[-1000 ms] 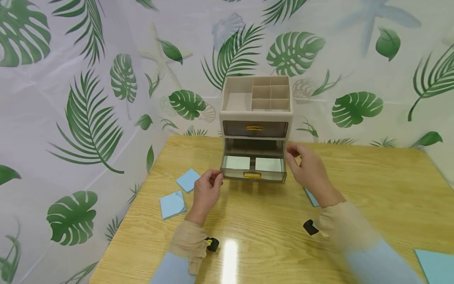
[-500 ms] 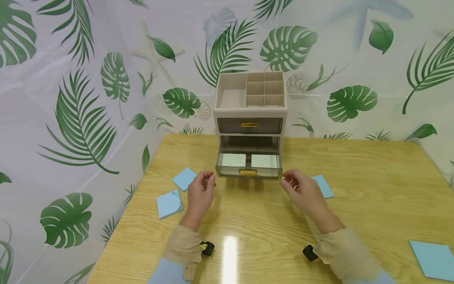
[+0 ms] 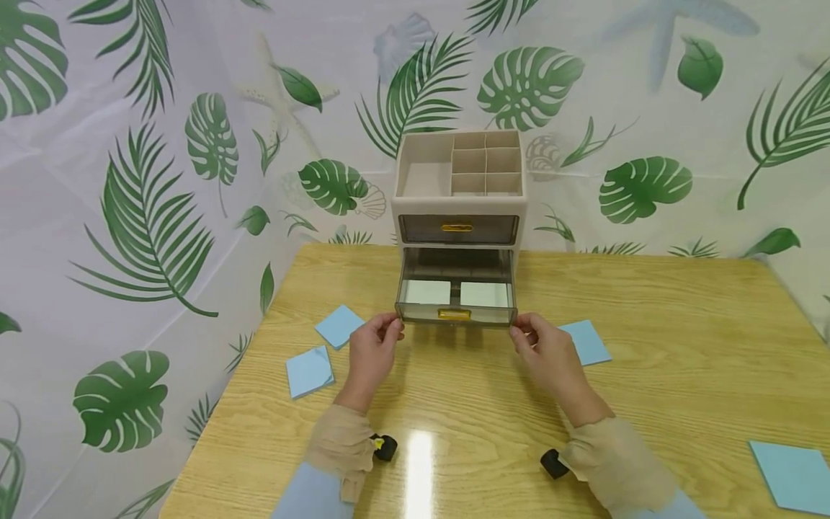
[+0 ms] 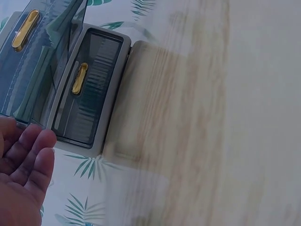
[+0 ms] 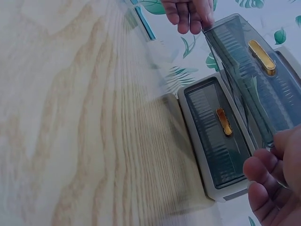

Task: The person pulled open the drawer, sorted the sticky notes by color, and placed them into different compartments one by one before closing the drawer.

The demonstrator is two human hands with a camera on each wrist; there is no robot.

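A beige desktop drawer organizer [image 3: 459,207] stands at the back of the table, its middle drawer [image 3: 483,315] pulled out. The drawer is smoky and see-through, with a gold handle [image 3: 454,315] and two pale pads of paper [image 3: 428,292] side by side inside. My left hand [image 3: 372,353] pinches the drawer's left front corner. At the opposite front corner, my right hand [image 3: 547,360] pinches with thumb and fingers; the right wrist view shows both hands at these corners. Below, the bottom drawer [image 5: 218,136] is closed.
Two blue sticky-note pads [image 3: 310,373] lie left of my left hand. Another blue pad [image 3: 586,342] lies beside my right hand, and a larger one [image 3: 792,476] near the right front. A leaf-patterned sheet [image 3: 648,108] hangs behind the wooden table [image 3: 480,425].
My right hand has come down from the drawer's right side to its front corner. My left hand, briefly apart from the left corner, is back on it. The drawer stays pulled out.
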